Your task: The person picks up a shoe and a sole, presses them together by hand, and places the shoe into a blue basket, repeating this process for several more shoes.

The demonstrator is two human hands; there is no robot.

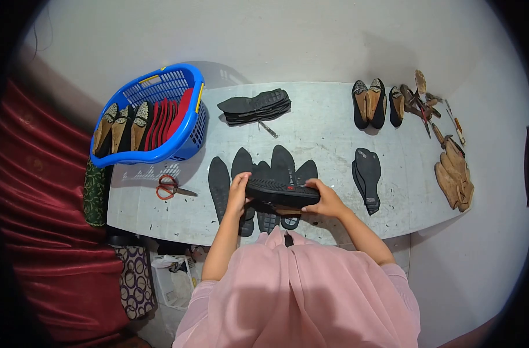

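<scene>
Between both hands, above the near edge of the table, is a black shoe lying crosswise. Its patterned sole with a small red mark is turned up toward me, and a strip of tan shows below. My left hand is closed round the left end; my right hand grips the right end. Beneath and behind it, several black soles with pointed toes lie spread on the table, partly hidden by the shoe and my hands.
A blue basket holds shoes and red pieces at the left, with orange-handled scissors nearby. Stacked black soles lie at the back. Rightward are shoes, a sole pair, tools and tan gloves.
</scene>
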